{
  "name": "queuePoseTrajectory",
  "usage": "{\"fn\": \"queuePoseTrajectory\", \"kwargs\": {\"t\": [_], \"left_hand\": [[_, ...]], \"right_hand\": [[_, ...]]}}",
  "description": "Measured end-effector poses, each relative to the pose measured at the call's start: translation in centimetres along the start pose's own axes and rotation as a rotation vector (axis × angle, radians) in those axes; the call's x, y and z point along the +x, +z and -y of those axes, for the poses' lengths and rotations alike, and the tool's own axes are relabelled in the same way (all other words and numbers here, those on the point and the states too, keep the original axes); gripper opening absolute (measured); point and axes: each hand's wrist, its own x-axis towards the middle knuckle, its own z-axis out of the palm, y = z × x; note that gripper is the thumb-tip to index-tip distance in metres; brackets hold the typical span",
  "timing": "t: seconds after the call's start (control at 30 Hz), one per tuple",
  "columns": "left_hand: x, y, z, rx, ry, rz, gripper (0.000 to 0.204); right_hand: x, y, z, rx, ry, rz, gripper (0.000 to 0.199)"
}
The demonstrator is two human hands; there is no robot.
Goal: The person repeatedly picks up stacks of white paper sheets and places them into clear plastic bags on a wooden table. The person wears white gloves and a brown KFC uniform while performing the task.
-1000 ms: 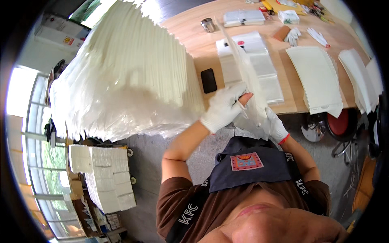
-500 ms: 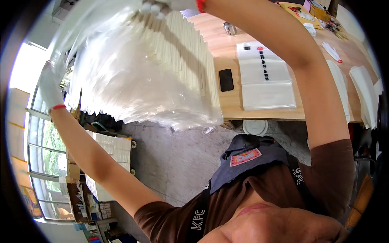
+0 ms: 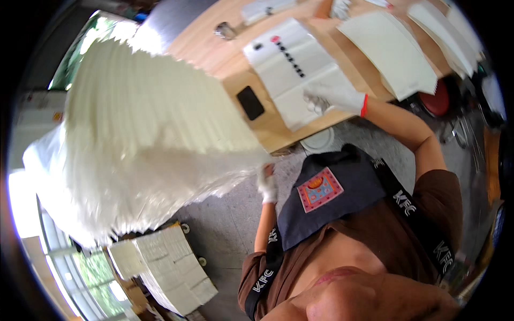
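A large fanned stack of whitish, clear plastic bags [image 3: 155,117] spreads over the left of the view, its loose edges hanging toward me. My left hand [image 3: 267,185], in a white glove with bare fingertips, is at the stack's near right corner; blur hides whether its fingers grip it. Over the lower part of a flat printed plastic bag [image 3: 292,67] is my right hand [image 3: 332,100], gloved in white with a red cuff. Its fingers are curled together, and anything in them is hidden.
On the wooden table [image 3: 214,53] are a black phone [image 3: 250,102], a small metal container [image 3: 225,31] and stacks of white sheets [image 3: 388,51]. A co-worker's gloved hand [image 3: 340,8] shows at the far edge. Packed white bundles [image 3: 168,267] stand low on the left.
My left hand has come down from the stack's far left side to its near right corner. My right hand has left the stack's top for the printed bag. The view has turned.
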Motion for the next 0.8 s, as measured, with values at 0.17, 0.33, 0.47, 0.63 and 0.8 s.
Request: {"fn": "queuePoseTrajectory", "kwargs": {"t": [0.17, 0.33, 0.47, 0.63, 0.8], "left_hand": [[9.3, 15.3, -10.3, 0.558, 0.525, 0.246, 0.020], [17.2, 21.3, -10.6, 0.857, 0.412, 0.467, 0.020], [19.3, 22.5, -11.6, 0.926, 0.184, 0.700, 0.024], [20.8, 21.8, -12.3, 0.530, 0.233, 0.704, 0.034], [24.4, 18.9, -14.2, 0.026, 0.276, 0.432, 0.024]], "right_hand": [[-7.4, -0.9, -13.3, 0.089, 0.232, -0.202, 0.034], [-9.4, -0.4, -13.9, 0.173, 0.246, -0.367, 0.035], [-8.7, -1.9, -12.8, 0.198, 0.141, -0.424, 0.037], [-0.6, -1.6, -7.8, 0.034, 0.076, -0.465, 0.040], [4.9, -4.9, -8.3, -0.606, 0.067, -0.649, 0.042]]}}
